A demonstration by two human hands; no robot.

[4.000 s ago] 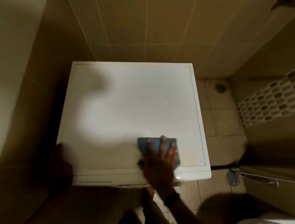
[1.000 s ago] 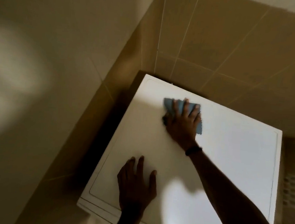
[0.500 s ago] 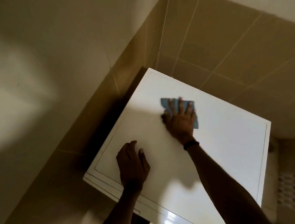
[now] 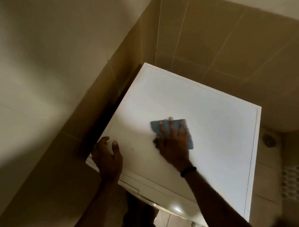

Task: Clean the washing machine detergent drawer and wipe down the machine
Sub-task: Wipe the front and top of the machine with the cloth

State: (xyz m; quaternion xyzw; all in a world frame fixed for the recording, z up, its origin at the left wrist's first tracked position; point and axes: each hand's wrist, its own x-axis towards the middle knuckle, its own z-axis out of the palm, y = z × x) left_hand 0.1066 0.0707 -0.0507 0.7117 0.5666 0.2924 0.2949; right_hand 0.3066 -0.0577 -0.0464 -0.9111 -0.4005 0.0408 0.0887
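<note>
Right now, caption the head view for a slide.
Right hand presses a blue cloth on the washing machine top; left hand rests on its corner.

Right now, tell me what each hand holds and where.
Right hand presses flat on the blue cloth, no grip. Left hand rests on the washing machine, front left corner; grip unclear.

The white washer top (image 4: 216,115) runs from the frame's centre to its lower right. A blue cloth (image 4: 155,127) lies flat on it just right of centre, under the spread right hand (image 4: 173,144). The left hand (image 4: 107,156) rests on its lower-left corner.
</note>
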